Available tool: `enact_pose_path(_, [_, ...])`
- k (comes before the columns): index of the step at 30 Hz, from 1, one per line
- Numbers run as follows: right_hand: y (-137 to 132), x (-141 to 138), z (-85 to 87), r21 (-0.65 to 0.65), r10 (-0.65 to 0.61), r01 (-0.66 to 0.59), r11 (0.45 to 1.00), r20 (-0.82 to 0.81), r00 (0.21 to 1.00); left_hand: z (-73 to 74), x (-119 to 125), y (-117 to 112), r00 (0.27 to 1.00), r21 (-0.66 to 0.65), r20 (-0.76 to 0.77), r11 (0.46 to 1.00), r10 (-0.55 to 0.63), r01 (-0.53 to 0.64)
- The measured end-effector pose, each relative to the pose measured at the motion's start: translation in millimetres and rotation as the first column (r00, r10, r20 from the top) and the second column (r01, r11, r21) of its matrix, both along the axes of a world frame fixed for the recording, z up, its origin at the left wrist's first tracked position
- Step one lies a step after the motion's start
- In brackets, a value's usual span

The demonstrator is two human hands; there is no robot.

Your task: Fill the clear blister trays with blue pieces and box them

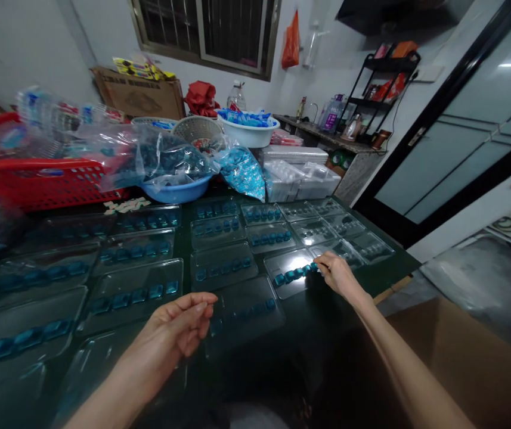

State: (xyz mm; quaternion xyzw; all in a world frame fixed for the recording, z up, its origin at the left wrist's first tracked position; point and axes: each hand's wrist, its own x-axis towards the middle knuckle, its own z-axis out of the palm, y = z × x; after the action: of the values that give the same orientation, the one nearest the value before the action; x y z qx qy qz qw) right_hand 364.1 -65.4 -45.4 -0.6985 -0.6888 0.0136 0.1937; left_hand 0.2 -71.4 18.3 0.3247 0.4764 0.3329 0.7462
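Blue pieces [291, 274] in clear trays [219, 266]; red basket [36, 179] (perforated); dark table [309, 322].

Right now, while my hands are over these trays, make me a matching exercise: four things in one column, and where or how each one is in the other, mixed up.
Things
1. right hand
2. left hand
3. red basket
4. orange bag

Places or states
A. hangs up high beside the window
B. stands at the far left of the table
C. pinches the end of a row of blue pieces in a clear tray
D. half-curled, palm up, above the near trays

Pairs: 1-C, 2-D, 3-B, 4-A
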Motion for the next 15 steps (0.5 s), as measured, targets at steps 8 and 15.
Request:
enact_pose_path(8, [5.3,-9.0,13.2,-0.070,0.028,-0.029,0.997,-0.019,0.999,0.3,-20.3,0.1,0.994,-0.027,0.061,0.996,0.086,-0.084])
enact_pose_path(15, [7.5,0.1,-5.3,0.032,0.018,-0.012,0.999,-0.181,0.983,9.2,-29.4,1.7,0.987,0.087,0.076,0.986,0.139,-0.145])
